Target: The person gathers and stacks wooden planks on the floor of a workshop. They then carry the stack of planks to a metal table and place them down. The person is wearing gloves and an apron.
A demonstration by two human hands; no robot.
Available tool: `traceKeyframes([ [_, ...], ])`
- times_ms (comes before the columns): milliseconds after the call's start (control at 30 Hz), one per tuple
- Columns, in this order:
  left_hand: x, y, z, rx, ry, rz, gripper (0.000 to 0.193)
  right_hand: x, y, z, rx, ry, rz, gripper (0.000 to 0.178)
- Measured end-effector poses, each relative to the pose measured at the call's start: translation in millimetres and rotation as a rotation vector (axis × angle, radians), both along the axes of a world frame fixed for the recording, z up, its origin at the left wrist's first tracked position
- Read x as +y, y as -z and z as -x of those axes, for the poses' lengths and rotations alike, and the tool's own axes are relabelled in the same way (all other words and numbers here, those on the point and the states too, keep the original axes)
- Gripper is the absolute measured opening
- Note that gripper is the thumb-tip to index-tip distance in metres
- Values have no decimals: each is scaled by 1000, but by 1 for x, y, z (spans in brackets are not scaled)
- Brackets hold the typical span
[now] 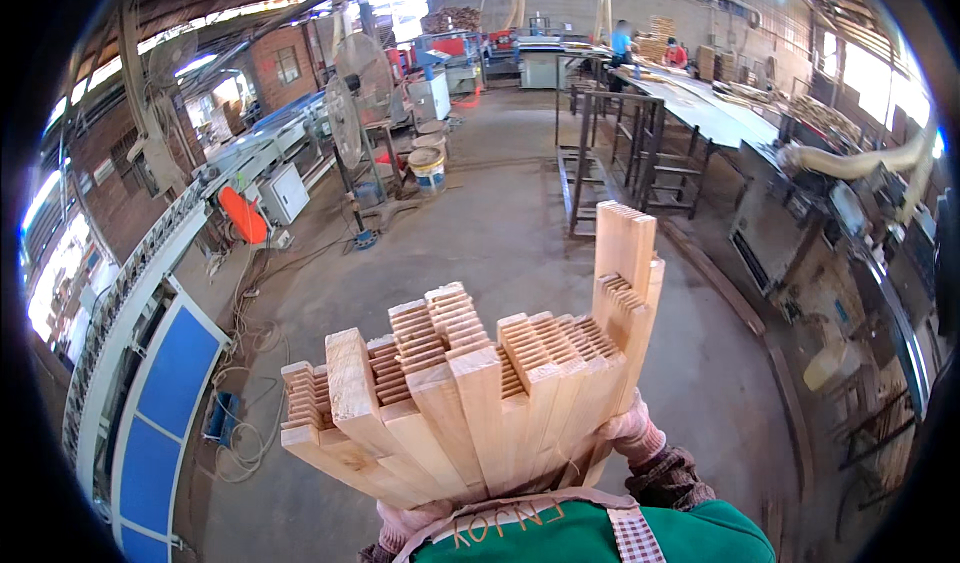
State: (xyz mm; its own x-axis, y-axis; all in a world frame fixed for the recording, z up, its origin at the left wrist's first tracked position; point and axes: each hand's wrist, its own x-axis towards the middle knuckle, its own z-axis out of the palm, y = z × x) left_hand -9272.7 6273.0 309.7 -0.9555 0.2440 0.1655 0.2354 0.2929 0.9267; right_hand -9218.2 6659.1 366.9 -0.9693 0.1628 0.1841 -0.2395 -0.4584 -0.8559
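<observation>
A thick bundle of pale wooden boards (480,393) leans against my front, its ends pointing up and away from me. Comb-like finger-joint slots are cut into many of the board ends, which stand at uneven heights. The tallest boards (626,243) rise at the right side. My right hand (635,433), in a pinkish work glove, grips the bundle's right edge. Below the bundle's lower left, my left hand (412,521) is gloved too and supports the boards from underneath; its fingers are mostly hidden by wood and my apron (540,513).
A long machine with blue panels (165,363) runs along the left, with loose cables (245,453) beside it. Ahead are a fan (342,121), a bucket (428,171) and a dark metal rack (575,178). Beams (715,278) lie on the right floor. Two people (621,43) are far off.
</observation>
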Motion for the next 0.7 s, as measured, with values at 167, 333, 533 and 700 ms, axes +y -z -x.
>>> traceKeyframes([
  [167, 49, -34, 187, 7, 151, -206, 65, 36, -2, 167, 69, 116, -75, 100],
  [333, 140, -67, 398, -276, 438, -536, 74, 95, -11, 315, 6, 342, -81, 107],
  [533, 249, -75, 632, -171, 547, -298, 79, 174, 22, 515, 82, 482, 73, 113],
  [700, 329, -72, 816, -249, 529, -336, 76, 282, 65, 708, 123, 471, -22, 119],
])
